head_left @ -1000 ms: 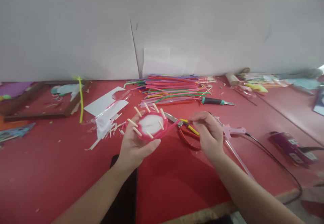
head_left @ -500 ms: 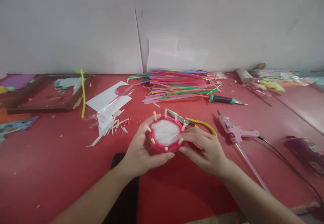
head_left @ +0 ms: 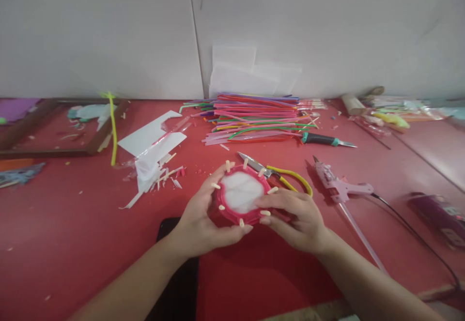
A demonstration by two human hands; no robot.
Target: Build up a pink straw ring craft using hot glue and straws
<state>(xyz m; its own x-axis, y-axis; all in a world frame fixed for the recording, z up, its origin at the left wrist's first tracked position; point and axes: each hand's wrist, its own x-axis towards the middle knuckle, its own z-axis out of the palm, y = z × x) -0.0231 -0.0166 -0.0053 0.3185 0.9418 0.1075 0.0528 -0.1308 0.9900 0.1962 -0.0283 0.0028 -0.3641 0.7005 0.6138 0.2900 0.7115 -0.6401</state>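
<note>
The left hand (head_left: 199, 224) is curling around a round pink thing (head_left: 231, 213), with its thumb pressing the near side. The right hand (head_left: 303, 221) is pinching the pink thing's right edge between finger and thumb. The pink thing is sitting between both hands, near the middle, showing a white inside (head_left: 241, 190). Short pale sticks (head_left: 245, 163) are poking out around its rim. Just behind it, scissors (head_left: 268, 172) with yellow on the handles are lying on the red table (head_left: 232, 282). A pink glue gun (head_left: 339, 188) is resting to the right. White paper (head_left: 148, 139) is lying to the left. Farther back, a pile of colorful strips (head_left: 256, 115) is lying near the wall (head_left: 109, 35).
</note>
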